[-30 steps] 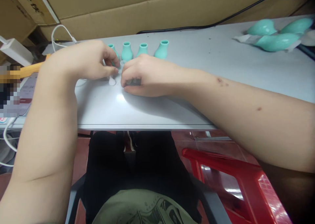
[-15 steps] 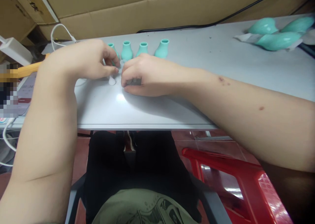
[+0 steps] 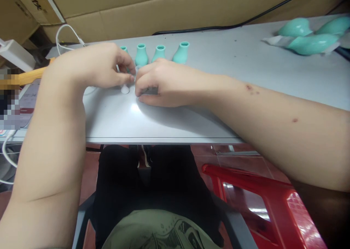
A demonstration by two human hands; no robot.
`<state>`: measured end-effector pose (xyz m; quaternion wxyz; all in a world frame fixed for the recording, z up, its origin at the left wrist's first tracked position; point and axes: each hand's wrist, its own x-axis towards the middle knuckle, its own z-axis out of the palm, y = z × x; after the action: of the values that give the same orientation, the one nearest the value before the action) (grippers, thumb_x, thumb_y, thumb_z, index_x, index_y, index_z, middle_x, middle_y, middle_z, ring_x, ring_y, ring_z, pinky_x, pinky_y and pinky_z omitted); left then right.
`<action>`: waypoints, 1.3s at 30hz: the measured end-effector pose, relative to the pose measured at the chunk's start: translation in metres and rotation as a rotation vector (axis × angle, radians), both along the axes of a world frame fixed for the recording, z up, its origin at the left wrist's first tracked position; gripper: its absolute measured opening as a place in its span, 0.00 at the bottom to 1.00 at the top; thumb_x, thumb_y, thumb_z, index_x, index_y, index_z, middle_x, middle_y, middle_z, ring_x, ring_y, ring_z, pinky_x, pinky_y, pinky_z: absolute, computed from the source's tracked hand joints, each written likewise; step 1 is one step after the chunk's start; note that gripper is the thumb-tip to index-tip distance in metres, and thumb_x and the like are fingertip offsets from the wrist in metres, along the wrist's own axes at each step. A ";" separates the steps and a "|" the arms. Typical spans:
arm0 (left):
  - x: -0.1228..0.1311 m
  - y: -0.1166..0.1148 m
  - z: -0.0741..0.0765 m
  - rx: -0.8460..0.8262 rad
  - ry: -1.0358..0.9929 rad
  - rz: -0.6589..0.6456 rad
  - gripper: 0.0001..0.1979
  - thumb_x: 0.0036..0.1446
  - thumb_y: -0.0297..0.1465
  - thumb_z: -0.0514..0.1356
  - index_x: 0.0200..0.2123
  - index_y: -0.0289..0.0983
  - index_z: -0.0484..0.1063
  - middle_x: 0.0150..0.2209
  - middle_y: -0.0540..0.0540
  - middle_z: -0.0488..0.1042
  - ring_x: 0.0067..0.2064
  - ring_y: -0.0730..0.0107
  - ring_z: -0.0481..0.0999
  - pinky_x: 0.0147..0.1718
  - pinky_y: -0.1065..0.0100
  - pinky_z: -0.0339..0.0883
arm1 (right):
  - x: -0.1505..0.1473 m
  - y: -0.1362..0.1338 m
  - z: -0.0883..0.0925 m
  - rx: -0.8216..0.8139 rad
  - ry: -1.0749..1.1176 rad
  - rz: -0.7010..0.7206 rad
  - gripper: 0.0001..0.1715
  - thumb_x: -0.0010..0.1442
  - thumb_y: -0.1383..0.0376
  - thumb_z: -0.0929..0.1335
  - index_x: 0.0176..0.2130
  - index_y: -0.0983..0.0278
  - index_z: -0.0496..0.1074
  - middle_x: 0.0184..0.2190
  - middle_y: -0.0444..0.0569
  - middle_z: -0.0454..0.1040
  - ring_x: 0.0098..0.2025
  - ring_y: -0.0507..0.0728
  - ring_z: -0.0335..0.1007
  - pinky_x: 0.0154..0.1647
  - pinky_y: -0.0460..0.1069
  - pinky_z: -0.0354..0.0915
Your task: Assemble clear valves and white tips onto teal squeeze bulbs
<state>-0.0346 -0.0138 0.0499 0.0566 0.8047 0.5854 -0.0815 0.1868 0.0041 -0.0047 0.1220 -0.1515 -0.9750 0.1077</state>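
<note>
Small white piece (image 3: 125, 90) lies on the pale grey table (image 3: 191, 128), just on the near side of the left hand (image 3: 119, 68). Left thumb and fingers narrowly parted; cannot tell whether they grip anything. Right hand (image 3: 162, 83), just to the right: fingers curled, thumb close; contents hidden. Beyond, four green bottles (image 3: 141, 55) stand in a row. Far right: wrapped green pieces (image 3: 314, 44). Far edge: black cable (image 3: 197, 31).
</note>
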 end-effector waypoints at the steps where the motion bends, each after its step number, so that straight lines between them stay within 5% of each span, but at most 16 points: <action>1: 0.000 0.000 0.000 -0.003 0.005 0.004 0.22 0.60 0.50 0.57 0.53 0.53 0.81 0.43 0.55 0.81 0.42 0.61 0.79 0.52 0.62 0.71 | 0.000 0.000 0.000 -0.002 0.001 0.001 0.08 0.67 0.69 0.68 0.38 0.65 0.79 0.44 0.52 0.80 0.48 0.60 0.73 0.53 0.56 0.62; 9: -0.001 0.001 -0.001 -0.016 0.015 0.002 0.25 0.61 0.52 0.55 0.55 0.53 0.80 0.44 0.55 0.80 0.46 0.59 0.79 0.58 0.57 0.70 | 0.000 0.000 0.001 0.010 -0.024 -0.001 0.09 0.68 0.68 0.67 0.37 0.63 0.77 0.44 0.51 0.80 0.50 0.61 0.74 0.55 0.57 0.61; 19: 0.001 -0.002 0.002 -0.006 -0.030 -0.017 0.18 0.60 0.49 0.59 0.48 0.52 0.82 0.40 0.54 0.83 0.38 0.61 0.77 0.41 0.61 0.69 | 0.001 0.000 -0.001 0.031 -0.016 0.011 0.10 0.68 0.66 0.66 0.39 0.63 0.78 0.43 0.52 0.80 0.49 0.62 0.74 0.56 0.58 0.61; 39: 0.001 0.000 0.000 -0.021 -0.023 -0.033 0.21 0.58 0.51 0.58 0.49 0.52 0.81 0.41 0.54 0.83 0.39 0.61 0.78 0.43 0.61 0.70 | 0.002 0.000 -0.003 0.028 -0.015 0.009 0.11 0.68 0.67 0.66 0.40 0.63 0.79 0.45 0.52 0.81 0.52 0.63 0.74 0.58 0.59 0.58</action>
<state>-0.0339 -0.0137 0.0501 0.0705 0.8144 0.5705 -0.0793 0.1892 0.0045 -0.0079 0.1164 -0.1461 -0.9779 0.0936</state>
